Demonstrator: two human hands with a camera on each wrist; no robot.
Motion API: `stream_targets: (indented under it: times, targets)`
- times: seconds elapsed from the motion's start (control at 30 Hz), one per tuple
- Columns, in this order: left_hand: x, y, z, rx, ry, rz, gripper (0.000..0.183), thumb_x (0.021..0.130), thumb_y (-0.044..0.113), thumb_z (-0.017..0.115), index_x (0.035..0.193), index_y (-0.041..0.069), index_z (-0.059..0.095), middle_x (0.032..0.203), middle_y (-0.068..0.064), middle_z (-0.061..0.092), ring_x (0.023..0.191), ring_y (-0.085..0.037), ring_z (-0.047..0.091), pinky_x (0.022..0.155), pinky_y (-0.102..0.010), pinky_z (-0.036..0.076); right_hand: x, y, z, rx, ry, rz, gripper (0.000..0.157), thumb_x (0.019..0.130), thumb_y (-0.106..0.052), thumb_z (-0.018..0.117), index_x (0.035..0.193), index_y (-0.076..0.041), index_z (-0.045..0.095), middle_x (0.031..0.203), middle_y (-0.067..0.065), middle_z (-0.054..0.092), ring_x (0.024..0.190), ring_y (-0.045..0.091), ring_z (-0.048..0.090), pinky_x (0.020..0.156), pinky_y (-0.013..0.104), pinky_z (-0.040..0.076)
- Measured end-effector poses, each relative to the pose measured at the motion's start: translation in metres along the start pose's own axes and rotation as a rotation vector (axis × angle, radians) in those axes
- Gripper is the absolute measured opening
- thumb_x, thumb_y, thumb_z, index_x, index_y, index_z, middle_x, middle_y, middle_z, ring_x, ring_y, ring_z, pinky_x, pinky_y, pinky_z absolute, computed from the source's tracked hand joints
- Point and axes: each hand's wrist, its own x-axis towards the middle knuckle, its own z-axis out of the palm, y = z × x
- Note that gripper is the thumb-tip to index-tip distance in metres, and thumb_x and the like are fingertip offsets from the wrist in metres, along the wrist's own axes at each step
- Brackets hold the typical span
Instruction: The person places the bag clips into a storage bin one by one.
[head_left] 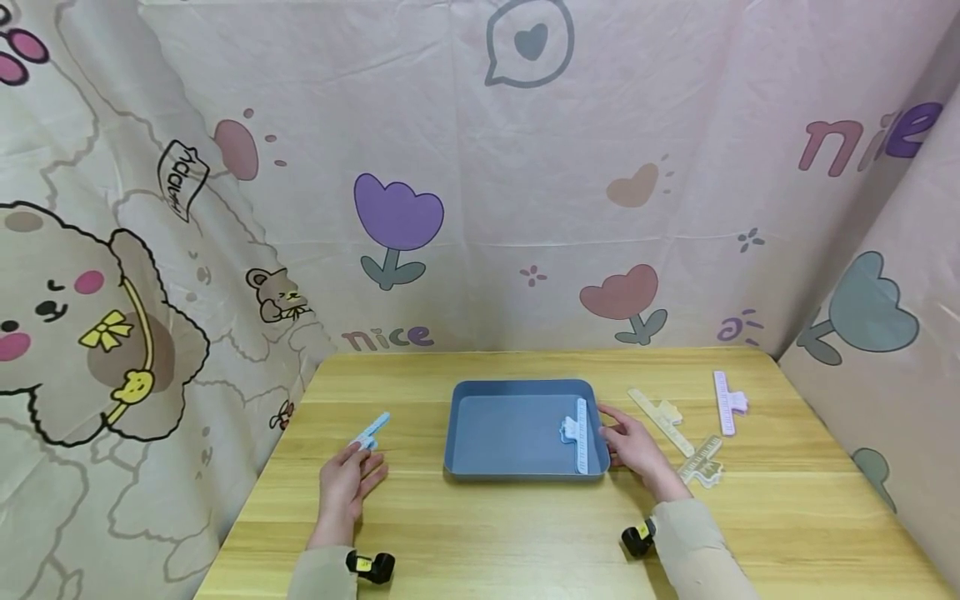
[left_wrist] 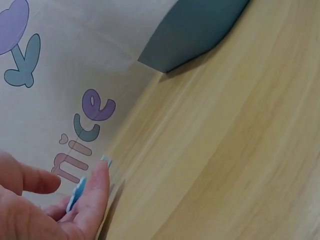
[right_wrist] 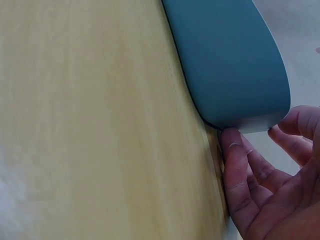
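A blue-grey tray (head_left: 502,433) lies mid-table with a light-blue bag clip (head_left: 581,437) inside, along its right end. My right hand (head_left: 637,447) is at the tray's right end. In the right wrist view, its fingertips (right_wrist: 232,137) touch the outside of the tray's end wall (right_wrist: 240,65), with the fingers loosely bent. To the left, my left hand (head_left: 348,483) reaches another light-blue clip (head_left: 372,429) on the table. Its fingers (left_wrist: 97,195) partly cover this clip (left_wrist: 76,194) in the left wrist view, while the thumb stands apart from it.
Right of the tray lie a cream clip (head_left: 663,421), a tan clip (head_left: 701,462) beside my right wrist, and a lilac clip (head_left: 726,404) farther back. A printed curtain (head_left: 487,167) hangs behind and at both sides of the wooden table (head_left: 517,542).
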Motion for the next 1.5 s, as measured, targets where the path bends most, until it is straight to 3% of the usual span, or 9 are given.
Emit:
stream_targets:
  times: [0.13, 0.3, 0.53, 0.73, 1.23, 1.5]
  targets:
    - [0.0006, -0.0012, 0.0011, 0.035, 0.048, 0.033, 0.046, 0.105, 0.008, 0.041, 0.146, -0.01, 0.032, 0.12, -0.022, 0.059, 0.092, -0.017, 0.069, 0.082, -0.034, 0.055, 0.0005, 0.0, -0.0012, -0.004, 0.005, 0.001, 0.052, 0.099, -0.005, 0.05, 0.15, -0.006, 0.039, 0.108, 0.024, 0.061, 0.077, 0.024, 0.065, 0.061, 0.039, 0.057]
    - [0.0018, -0.0031, 0.003, 0.069, 0.08, 0.08, 0.043, 0.102, 0.006, 0.047, 0.141, -0.011, 0.04, 0.116, -0.023, 0.06, 0.087, -0.018, 0.069, 0.079, -0.033, 0.056, 0.0013, 0.0002, -0.0018, -0.013, 0.003, -0.007, 0.052, 0.099, -0.005, 0.05, 0.15, -0.006, 0.039, 0.108, 0.024, 0.061, 0.077, 0.024, 0.065, 0.06, 0.039, 0.057]
    - [0.0062, -0.0053, 0.006, 0.115, 0.175, 0.139, 0.035, 0.096, 0.006, 0.061, 0.126, -0.009, 0.057, 0.091, -0.01, 0.069, 0.073, -0.015, 0.069, 0.064, -0.031, 0.058, 0.0022, 0.0006, -0.0023, -0.015, 0.003, -0.01, 0.051, 0.099, -0.005, 0.05, 0.15, -0.006, 0.039, 0.107, 0.023, 0.061, 0.076, 0.023, 0.065, 0.059, 0.039, 0.057]
    - [0.0066, -0.0046, 0.007, 0.105, 0.204, 0.16, 0.031, 0.091, 0.002, 0.065, 0.12, -0.01, 0.06, 0.084, -0.007, 0.069, 0.067, -0.014, 0.067, 0.057, -0.029, 0.057, 0.0025, 0.0004, -0.0026, -0.014, 0.001, -0.017, 0.052, 0.099, -0.005, 0.049, 0.15, -0.005, 0.039, 0.105, 0.022, 0.062, 0.074, 0.023, 0.065, 0.058, 0.038, 0.057]
    - [0.009, -0.0063, 0.0022, 0.148, 0.203, 0.121, 0.033, 0.095, 0.006, 0.058, 0.125, -0.008, 0.058, 0.087, -0.008, 0.07, 0.063, -0.012, 0.062, 0.051, -0.024, 0.051, 0.0, -0.0002, -0.0002, 0.009, -0.007, -0.007, 0.052, 0.1, -0.004, 0.049, 0.15, -0.004, 0.038, 0.107, 0.025, 0.061, 0.076, 0.025, 0.066, 0.06, 0.039, 0.057]
    - [0.0071, -0.0067, -0.0011, 0.137, 0.175, 0.077, 0.034, 0.098, 0.004, 0.053, 0.13, -0.008, 0.049, 0.096, -0.015, 0.065, 0.071, -0.016, 0.067, 0.061, -0.029, 0.057, 0.0006, -0.0009, -0.0002, 0.01, 0.004, -0.002, 0.052, 0.099, -0.005, 0.05, 0.15, -0.006, 0.039, 0.107, 0.023, 0.061, 0.076, 0.025, 0.066, 0.061, 0.039, 0.057]
